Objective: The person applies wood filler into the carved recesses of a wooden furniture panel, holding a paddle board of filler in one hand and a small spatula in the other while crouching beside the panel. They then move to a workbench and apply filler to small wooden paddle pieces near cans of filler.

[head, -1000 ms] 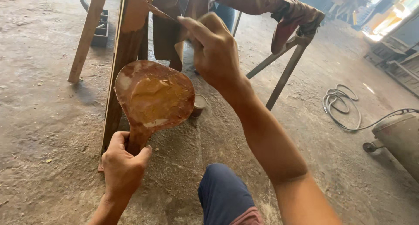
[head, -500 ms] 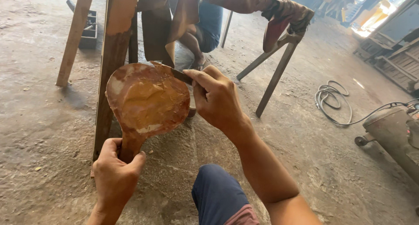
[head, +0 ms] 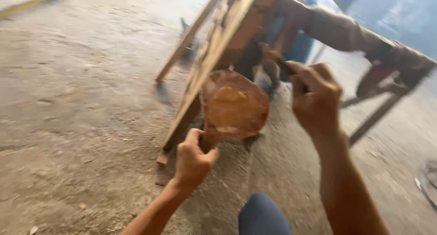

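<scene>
My left hand (head: 193, 160) grips the short handle of a round, flat wooden paddle (head: 234, 105), reddish brown with a paler glossy patch, held upright over the floor. My right hand (head: 316, 96) is closed around a thin dark tool, probably a brush (head: 275, 59), whose tip shows just above and right of the paddle's top edge. The tool is clear of the paddle's face. The frame is motion-blurred, so the tool's tip is indistinct.
A wooden trestle leg (head: 209, 71) slants down behind the paddle to the concrete floor (head: 82, 107). More wooden and metal legs (head: 378, 116) stand at the right. My knee in blue cloth (head: 261, 217) shows at the bottom. Another person's legs (head: 291, 39) are behind the trestle.
The camera has swung left and blurred. My right hand has lifted off the paddle's upper edge to the right. My left hand keeps its hold on the handle.
</scene>
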